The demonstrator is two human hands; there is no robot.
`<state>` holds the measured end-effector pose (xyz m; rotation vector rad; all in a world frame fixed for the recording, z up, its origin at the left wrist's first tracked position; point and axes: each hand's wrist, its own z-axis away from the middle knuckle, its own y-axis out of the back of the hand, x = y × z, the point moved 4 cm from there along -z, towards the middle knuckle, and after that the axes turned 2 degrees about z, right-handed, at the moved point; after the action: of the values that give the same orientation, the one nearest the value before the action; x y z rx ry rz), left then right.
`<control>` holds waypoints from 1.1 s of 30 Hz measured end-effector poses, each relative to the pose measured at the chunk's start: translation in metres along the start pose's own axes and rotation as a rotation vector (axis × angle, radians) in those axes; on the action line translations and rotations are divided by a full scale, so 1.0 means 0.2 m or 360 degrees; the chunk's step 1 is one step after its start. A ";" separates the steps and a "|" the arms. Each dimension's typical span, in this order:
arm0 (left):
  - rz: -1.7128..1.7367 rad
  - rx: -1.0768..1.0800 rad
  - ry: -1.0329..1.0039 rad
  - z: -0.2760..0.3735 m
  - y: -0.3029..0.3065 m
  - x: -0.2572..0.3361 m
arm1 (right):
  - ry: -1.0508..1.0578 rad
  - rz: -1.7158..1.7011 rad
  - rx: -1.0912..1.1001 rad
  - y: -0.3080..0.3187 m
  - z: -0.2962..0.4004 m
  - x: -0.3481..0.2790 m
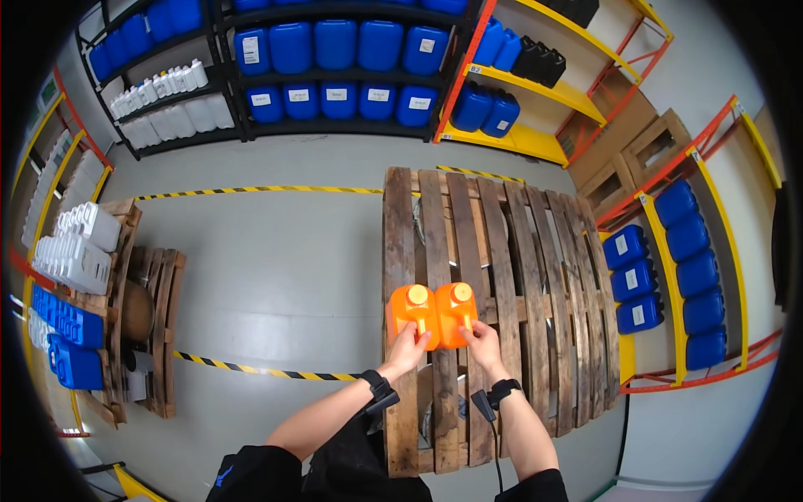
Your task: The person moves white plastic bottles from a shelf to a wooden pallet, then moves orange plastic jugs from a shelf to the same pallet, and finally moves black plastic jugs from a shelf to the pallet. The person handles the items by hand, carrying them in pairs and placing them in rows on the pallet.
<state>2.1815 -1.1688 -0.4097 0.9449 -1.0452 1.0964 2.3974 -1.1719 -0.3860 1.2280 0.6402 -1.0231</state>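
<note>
Two orange plastic jugs with screw caps stand side by side, touching, at the near left part of a wooden pallet (446, 251). My left hand (408, 347) has its fingers on the handle and lower side of the left jug (403, 307). With thumb and fingers, my right hand (482, 342) grips the lower part of the right jug (453, 310) by its handle. Both jugs are upright, their caps facing the camera. Each wrist wears a black strap with a small black device. Whether the jugs' bases rest fully on the slats is hidden.
Black shelving (339, 78) with blue canisters stands at the back. Orange and yellow racks (665, 270) flank the pallet on the right. At the left, another pallet stack (128, 251) holds white jugs (74, 260) and blue canisters (78, 364). Striped tape (251, 189) marks the grey floor.
</note>
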 end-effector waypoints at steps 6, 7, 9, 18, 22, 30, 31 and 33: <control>0.0125 -0.0032 0.0022 -0.01 -0.04 -0.10 | -0.0055 0.0100 0.0145 0.02 0.03 -0.05; 0.0116 -0.0053 0.0028 -0.01 -0.05 -0.10 | -0.0038 0.0100 0.0163 0.03 0.03 -0.06; 0.0173 -0.0085 0.0031 -0.01 -0.06 -0.08 | -0.0006 0.0096 0.0200 0.06 0.04 -0.07; 0.0389 -0.0092 0.0082 0.02 -0.04 -0.08 | -0.0027 0.0081 0.0376 0.01 0.09 -0.11; 0.0228 -0.0192 0.0241 0.05 -0.01 0.04 | 0.0156 0.0153 0.0605 0.05 0.24 -0.13; 0.0078 0.0121 -0.0297 0.25 0.07 0.16 | -0.0446 -0.0100 0.0212 0.08 1.15 0.52; 0.0025 0.0096 -0.0373 0.31 0.07 0.22 | -0.0646 -0.0033 0.0116 0.06 1.33 0.70; -0.0303 -0.0174 -0.0369 0.46 0.00 0.39 | -0.0818 -0.0096 0.0296 0.09 1.68 0.80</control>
<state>2.1748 -1.2396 -0.3121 1.0770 -1.1649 0.7781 2.4424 -1.5382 -0.4284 1.0456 0.1844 -1.4080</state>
